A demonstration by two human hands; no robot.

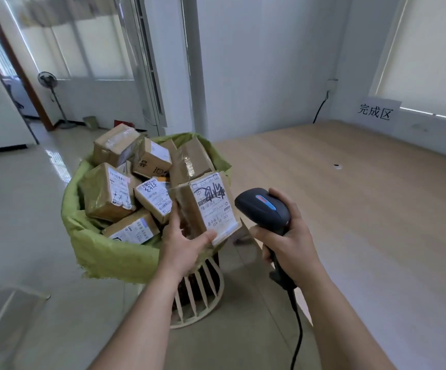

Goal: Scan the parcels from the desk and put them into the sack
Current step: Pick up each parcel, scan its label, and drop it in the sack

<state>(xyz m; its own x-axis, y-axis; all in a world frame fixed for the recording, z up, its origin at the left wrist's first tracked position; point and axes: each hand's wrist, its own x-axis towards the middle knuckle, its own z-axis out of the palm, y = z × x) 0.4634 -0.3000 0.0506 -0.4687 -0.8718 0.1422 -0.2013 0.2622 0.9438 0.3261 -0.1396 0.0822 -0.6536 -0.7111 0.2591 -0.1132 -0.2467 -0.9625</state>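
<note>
My left hand (183, 243) grips a brown cardboard parcel (211, 204) by its lower corner, white shipping label facing up, over the near right rim of the green sack (109, 252). The sack is piled with several taped parcels (109, 194). My right hand (287, 237) holds a black barcode scanner (263, 206) by its handle, its head close to the right of the held parcel and pointing toward it. The scanner's black cable (298, 332) hangs down past my right forearm.
The wooden desk (350, 198) spreads to the right, with a paper sign (375, 112) on the wall behind. The sack sits in a white slatted stand (198, 295) on a glossy tiled floor. A standing fan (48, 84) and an air conditioner unit (160, 62) stand behind.
</note>
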